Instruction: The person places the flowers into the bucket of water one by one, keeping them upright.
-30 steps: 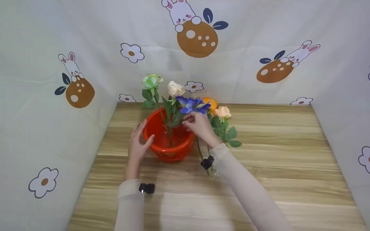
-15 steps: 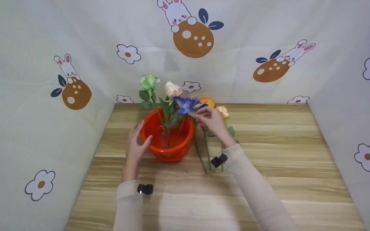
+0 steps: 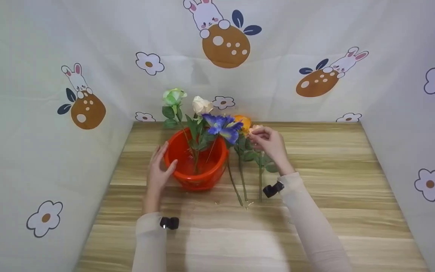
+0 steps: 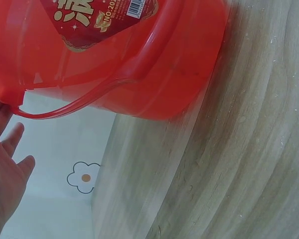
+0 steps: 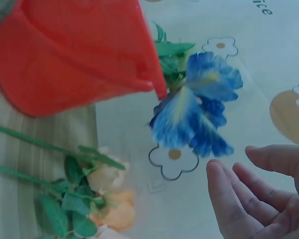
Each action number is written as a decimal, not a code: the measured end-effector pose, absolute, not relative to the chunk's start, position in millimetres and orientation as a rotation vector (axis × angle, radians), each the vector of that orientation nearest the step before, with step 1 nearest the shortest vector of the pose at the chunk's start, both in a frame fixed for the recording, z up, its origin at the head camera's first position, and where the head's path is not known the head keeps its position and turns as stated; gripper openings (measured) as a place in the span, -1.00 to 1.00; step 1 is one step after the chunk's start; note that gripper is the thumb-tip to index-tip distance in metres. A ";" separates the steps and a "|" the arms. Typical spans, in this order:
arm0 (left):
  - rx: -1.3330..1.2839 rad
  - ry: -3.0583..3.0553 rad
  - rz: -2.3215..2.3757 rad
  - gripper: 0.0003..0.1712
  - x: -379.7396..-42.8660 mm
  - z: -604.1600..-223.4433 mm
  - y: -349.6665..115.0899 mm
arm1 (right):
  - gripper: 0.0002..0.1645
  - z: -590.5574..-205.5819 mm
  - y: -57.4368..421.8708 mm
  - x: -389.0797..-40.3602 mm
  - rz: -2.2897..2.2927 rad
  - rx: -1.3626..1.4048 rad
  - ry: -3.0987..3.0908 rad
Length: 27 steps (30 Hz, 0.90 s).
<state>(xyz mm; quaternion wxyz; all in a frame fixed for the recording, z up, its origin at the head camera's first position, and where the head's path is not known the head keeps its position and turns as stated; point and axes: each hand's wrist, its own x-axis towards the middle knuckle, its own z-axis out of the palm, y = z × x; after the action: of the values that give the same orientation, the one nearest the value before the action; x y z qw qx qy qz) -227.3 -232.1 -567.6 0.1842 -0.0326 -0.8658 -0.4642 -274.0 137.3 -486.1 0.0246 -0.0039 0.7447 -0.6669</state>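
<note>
A red plastic bucket (image 3: 201, 182) holds a green rose (image 3: 174, 97), a cream rose (image 3: 202, 105) and a blue-purple iris-like flower (image 3: 224, 127). The iris leans over the right rim. My left hand (image 3: 158, 170) rests at the bucket's left side, fingers spread along the rim. My right hand (image 3: 272, 143) is right of the iris, above loose flowers lying on the table. In the right wrist view its thumb and fingers (image 5: 219, 189) are apart with nothing between them. An orange flower (image 3: 242, 122) and a peach rose (image 3: 255, 129), partly hidden by my fingers, lie beneath.
Green stems (image 3: 261, 181) of the loose flowers point toward me across the wooden table (image 3: 327, 166). Small scraps (image 3: 248, 205) lie near the stem ends. A printed cloth wall (image 3: 278, 90) stands close behind the bucket and along both sides.
My right hand has let go of the iris and moved right, away from the bucket. The iris now droops over the rim. The left hand stays at the bucket.
</note>
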 end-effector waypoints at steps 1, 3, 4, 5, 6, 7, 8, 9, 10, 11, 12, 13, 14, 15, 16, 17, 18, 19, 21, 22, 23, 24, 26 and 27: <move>-0.093 -2.441 -1.307 -0.26 -227.3 -567.5 -232.2 | -0.69 -489.2 140.2 -274.1 -2.065 0.006 2.299; -0.098 -2.443 -1.302 -0.26 -227.4 -567.1 -232.2 | -0.68 -496.1 146.1 -274.5 -2.055 0.036 2.302; -0.104 -2.441 -1.301 -0.26 -227.6 -566.8 -232.2 | -0.69 -499.4 148.7 -274.3 -2.054 0.054 2.301; -0.108 -2.439 -1.301 -0.27 -227.7 -566.6 -232.2 | -0.69 -503.0 151.2 -274.2 -2.050 0.072 2.304; -0.109 -2.439 -1.302 -0.27 -227.8 -566.3 -232.2 | -0.70 -507.0 153.6 -274.1 -2.046 0.090 2.306; -0.110 -2.439 -1.303 -0.27 -227.8 -566.1 -232.2 | -0.70 -511.3 156.2 -274.1 -2.040 0.104 2.307; -0.111 -2.439 -1.304 -0.27 -227.9 -565.8 -232.2 | -0.71 -515.7 158.9 -273.9 -2.028 0.118 2.312; -0.110 -2.439 -1.305 -0.27 -227.9 -565.6 -232.1 | -0.71 -520.0 161.2 -273.7 -2.026 0.138 2.307; -0.106 -2.440 -1.308 -0.27 -227.9 -565.5 -232.1 | -0.71 -524.6 163.9 -273.4 -2.018 0.152 2.307; -0.102 -2.442 -1.311 -0.27 -227.9 -565.3 -232.0 | -0.70 -529.2 166.3 -273.2 -2.012 0.171 2.306; -0.098 -2.443 -1.313 -0.26 -227.9 -564.9 -231.7 | -0.69 -533.9 168.8 -273.1 -2.002 0.187 2.305; -0.095 -2.443 -1.316 -0.26 -228.0 -564.5 -231.4 | -0.68 -539.0 171.4 -273.1 -1.995 0.203 2.304; -0.092 -2.445 -1.318 -0.26 -228.0 -564.3 -231.1 | -0.67 -543.7 173.8 -272.9 -1.982 0.221 2.305; -0.089 -2.447 -1.321 -0.26 -228.0 -564.0 -230.7 | -0.67 -548.8 176.2 -272.9 -1.978 0.237 2.296; -0.087 -2.449 -1.323 -0.26 -228.0 -563.7 -230.2 | -0.66 -553.7 178.5 -272.6 -1.969 0.247 2.292; -0.089 -2.449 -1.326 -0.26 -228.1 -563.2 -229.8 | -0.68 -558.5 180.2 -272.3 -1.969 0.267 2.281; -0.089 -2.447 -1.329 -0.26 -228.0 -562.9 -229.4 | -0.69 -563.5 182.1 -271.9 -1.964 0.282 2.270; -0.088 -2.448 -1.330 -0.26 -227.9 -563.0 -229.3 | -0.70 -568.2 183.7 -271.3 -1.957 0.297 2.260; -0.084 -2.445 -1.334 -0.27 -227.4 -562.8 -229.2 | -0.71 -577.0 185.9 -269.5 -1.943 0.314 2.241; -0.081 -2.444 -1.336 -0.27 -227.0 -562.8 -229.3 | -0.71 -580.9 186.6 -268.4 -1.934 0.319 2.236; -0.079 -2.442 -1.339 -0.27 -226.6 -562.8 -229.5 | -0.72 -585.0 187.1 -267.2 -1.925 0.332 2.232; -0.075 -2.443 -1.340 -0.27 -225.9 -563.2 -229.9 | -0.72 -588.7 187.8 -265.9 -1.911 0.335 2.232; -0.067 -2.449 -1.336 -0.26 -224.5 -563.7 -230.4 | -0.71 -595.2 188.6 -263.0 -1.888 0.344 2.218; -0.063 -2.455 -1.333 -0.26 -223.9 -564.1 -230.6 | -0.70 -598.1 188.9 -261.5 -1.877 0.352 2.206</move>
<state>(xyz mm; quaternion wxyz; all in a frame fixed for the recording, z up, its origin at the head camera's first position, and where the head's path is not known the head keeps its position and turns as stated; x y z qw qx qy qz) -223.9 -230.6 -564.1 0.1730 -0.0222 -0.8653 -0.4699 -261.5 188.9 -598.1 0.1117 0.1198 0.7514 -0.6392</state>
